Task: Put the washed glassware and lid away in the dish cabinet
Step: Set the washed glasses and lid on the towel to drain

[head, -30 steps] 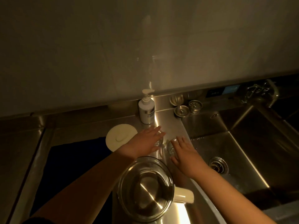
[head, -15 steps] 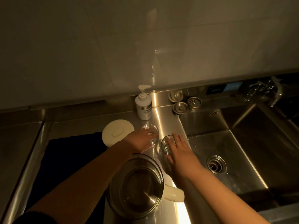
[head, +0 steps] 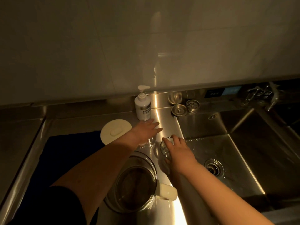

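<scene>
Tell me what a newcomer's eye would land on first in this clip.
Two hands meet over the steel counter: the right hand grips a small glass, the left hand lies over another. Nearest the camera stands a big glass pitcher, with a round cream lid to its far left.

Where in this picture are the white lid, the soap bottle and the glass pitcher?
white lid (head: 116, 132): head view, on its raised centre grip.
soap bottle (head: 143, 109): head view, on its labelled body.
glass pitcher (head: 135, 184): head view, inside its open mouth.

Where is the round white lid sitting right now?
In the head view the white lid lies flat on the steel counter, left of the left hand and in front of the soap bottle.
</scene>
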`<action>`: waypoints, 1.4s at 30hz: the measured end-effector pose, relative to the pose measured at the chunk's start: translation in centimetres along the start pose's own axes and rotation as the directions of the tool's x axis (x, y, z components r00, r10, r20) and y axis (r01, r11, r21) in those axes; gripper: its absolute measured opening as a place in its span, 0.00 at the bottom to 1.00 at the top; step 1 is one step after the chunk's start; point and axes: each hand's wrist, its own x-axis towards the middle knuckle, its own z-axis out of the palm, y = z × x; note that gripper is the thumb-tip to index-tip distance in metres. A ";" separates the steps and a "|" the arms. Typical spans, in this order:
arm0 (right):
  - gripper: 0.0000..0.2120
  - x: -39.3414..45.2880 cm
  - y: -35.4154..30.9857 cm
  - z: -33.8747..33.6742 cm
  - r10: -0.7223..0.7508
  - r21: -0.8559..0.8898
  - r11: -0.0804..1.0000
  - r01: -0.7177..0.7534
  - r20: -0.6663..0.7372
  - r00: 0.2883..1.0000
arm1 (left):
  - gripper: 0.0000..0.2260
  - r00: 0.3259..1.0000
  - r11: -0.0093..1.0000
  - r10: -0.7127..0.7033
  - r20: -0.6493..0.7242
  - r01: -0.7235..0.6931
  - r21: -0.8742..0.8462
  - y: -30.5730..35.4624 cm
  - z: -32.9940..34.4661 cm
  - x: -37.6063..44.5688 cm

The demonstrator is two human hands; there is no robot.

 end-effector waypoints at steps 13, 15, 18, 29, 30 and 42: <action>0.39 0.6 0.7 0.2 -0.079 -0.048 0.996 0.081 0.040 0.996 | 0.39 0.997 0.976 -0.019 0.069 0.034 -0.216 -0.3 1.8 1.9; 0.38 0.7 0.6 0.2 -0.078 -0.063 0.995 0.079 0.011 0.997 | 0.35 0.998 0.973 -0.025 0.066 0.040 -0.226 -0.2 1.6 1.6; 0.36 0.8 0.3 0.0 -0.067 -0.070 0.995 0.068 0.008 0.998 | 0.33 0.998 0.975 -0.036 0.057 0.047 -0.216 0.1 1.2 0.8; 0.37 2.1 -2.2 -5.1 -0.140 -0.153 0.982 0.114 -0.173 0.975 | 0.29 0.971 0.971 -0.207 -0.120 0.189 -0.149 -0.8 -3.7 -6.0; 0.37 2.3 -2.9 -5.8 -0.165 -0.159 0.978 0.135 -0.193 0.967 | 0.29 0.964 0.964 -0.231 -0.129 0.208 -0.166 -1.0 -4.1 -6.9; 0.36 2.5 -14.7 -8.2 -0.495 -0.270 0.859 0.436 -0.215 0.842 | 0.31 0.838 0.835 -0.535 -0.109 0.506 -0.216 -3.2 -2.4 -22.2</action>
